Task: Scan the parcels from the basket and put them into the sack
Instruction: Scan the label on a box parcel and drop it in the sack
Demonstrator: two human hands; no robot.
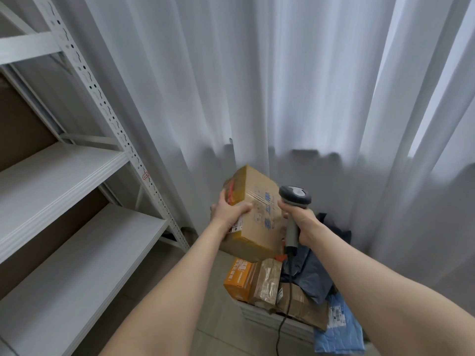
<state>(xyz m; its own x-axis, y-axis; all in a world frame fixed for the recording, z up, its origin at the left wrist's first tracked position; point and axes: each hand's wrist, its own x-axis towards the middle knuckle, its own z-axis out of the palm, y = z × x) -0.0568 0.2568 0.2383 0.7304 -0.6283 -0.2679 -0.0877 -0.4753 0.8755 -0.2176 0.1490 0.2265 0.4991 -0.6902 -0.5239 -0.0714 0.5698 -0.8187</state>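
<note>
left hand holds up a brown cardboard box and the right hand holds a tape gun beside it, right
Not quite. The head view shows the right hand holding a handheld barcode scanner, not a tape gun. The left hand does hold up the brown cardboard box beside it.

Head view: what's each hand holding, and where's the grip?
Left hand holds the cardboard box by its upper-left edge; right hand holds the barcode scanner by its handle.
</note>
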